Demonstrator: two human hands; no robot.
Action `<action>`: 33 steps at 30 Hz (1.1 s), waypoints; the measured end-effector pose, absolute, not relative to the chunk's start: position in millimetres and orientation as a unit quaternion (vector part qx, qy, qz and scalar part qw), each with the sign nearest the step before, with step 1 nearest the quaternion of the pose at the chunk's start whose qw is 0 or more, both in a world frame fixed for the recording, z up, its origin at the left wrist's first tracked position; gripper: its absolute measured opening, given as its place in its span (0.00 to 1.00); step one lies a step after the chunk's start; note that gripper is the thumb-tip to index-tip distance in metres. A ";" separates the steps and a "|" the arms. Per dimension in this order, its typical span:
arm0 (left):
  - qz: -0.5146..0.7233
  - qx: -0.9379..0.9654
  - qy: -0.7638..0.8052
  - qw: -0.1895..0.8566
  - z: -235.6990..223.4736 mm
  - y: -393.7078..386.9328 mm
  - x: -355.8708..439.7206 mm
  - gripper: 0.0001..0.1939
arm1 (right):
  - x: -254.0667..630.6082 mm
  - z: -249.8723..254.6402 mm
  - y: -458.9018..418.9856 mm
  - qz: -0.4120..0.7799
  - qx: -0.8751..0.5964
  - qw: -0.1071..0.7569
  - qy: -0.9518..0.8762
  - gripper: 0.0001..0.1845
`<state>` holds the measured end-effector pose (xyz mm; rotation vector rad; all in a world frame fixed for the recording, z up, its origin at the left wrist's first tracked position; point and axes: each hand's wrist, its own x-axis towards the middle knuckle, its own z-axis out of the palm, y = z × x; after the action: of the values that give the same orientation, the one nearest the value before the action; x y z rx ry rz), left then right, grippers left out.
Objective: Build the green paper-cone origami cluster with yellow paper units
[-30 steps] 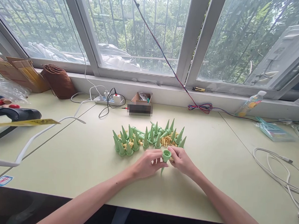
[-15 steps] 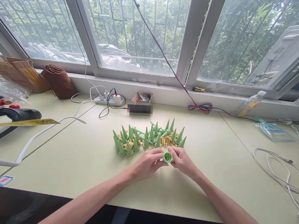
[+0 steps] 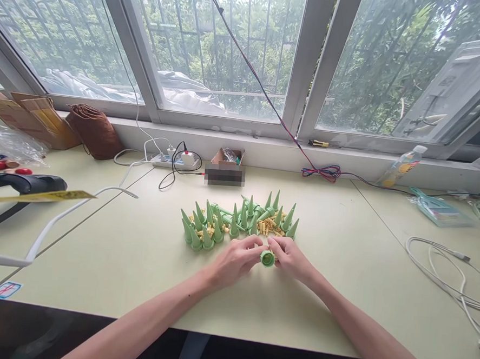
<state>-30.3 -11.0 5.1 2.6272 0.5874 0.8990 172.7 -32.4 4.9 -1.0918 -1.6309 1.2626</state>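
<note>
Between my two hands is a green plastic cone [image 3: 267, 258], its round hollow base turned toward me. My left hand [image 3: 239, 258] is closed with its fingertips at the cone's left side and top. From the right, the thumb and fingers of my right hand [image 3: 290, 257] pinch the same piece. The cone's tapered end is hidden behind its base and my fingers. Just beyond my hands, several similar green cones [image 3: 208, 240] stand point up on the table. Small yellow plastic pieces [image 3: 267, 225] lie heaped among them.
Behind the cones stands a small cardboard box [image 3: 221, 155] near a power strip [image 3: 176, 160]. White cables [image 3: 441, 267] lie at the right, with a bottle [image 3: 402, 166] by the window. A black headset [image 3: 24, 183] and a brown pouch [image 3: 93, 131] are at the left.
The cone in my hands has shifted slightly down and left, its open base tilting a little. My left fingers have moved slightly on it. The standing cones are unchanged.
</note>
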 end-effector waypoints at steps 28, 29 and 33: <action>0.242 0.671 0.361 0.600 23.4 -9.2 -18.8 0.29 | 173.0 5.2 -32.3 0.246 -0.466 0.438 -0.728 0.23; 0.231 0.675 0.355 0.604 23.2 -9.3 -19.2 0.28 | 172.8 4.4 -32.5 0.241 -0.462 0.432 -0.736 0.23; 0.225 0.678 0.338 0.613 20.3 -8.9 -20.8 0.26 | 171.8 1.8 -32.9 0.236 -0.449 0.423 -0.751 0.21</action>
<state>-20.8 -8.9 20.3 1.5625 0.7787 0.5182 171.8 -32.9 1.8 -1.1235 -1.8793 0.5899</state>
